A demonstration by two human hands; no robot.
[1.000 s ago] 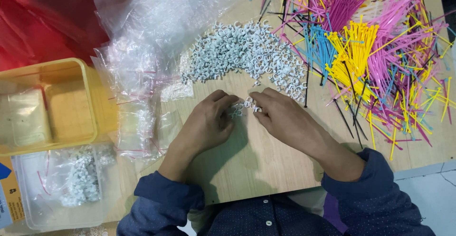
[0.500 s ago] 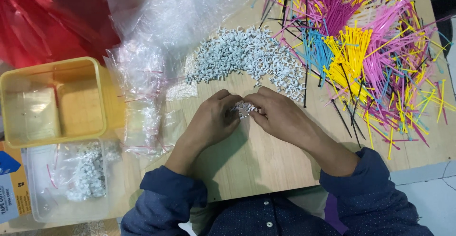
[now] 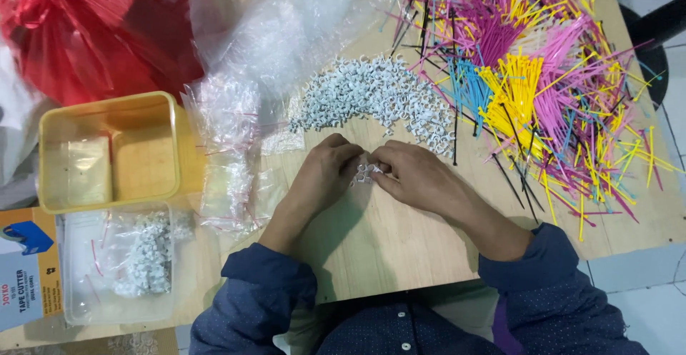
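Observation:
My left hand and my right hand meet at the middle of the wooden table. Between their fingertips they pinch a small cluster of white plastic clips. Just beyond the hands lies a curved heap of the same white clips. A wide spread of coloured cable ties, pink, yellow, blue and black, covers the table to the right of the heap.
Small clear bags lie left of my hands, below a large crumpled clear bag. A yellow tub, a clear tray holding bagged clips, a red bag and a small box sit at the left.
The view has shifted slightly. Both hands stay together at the table's middle, fingers working the small cluster of clips; nothing else has moved.

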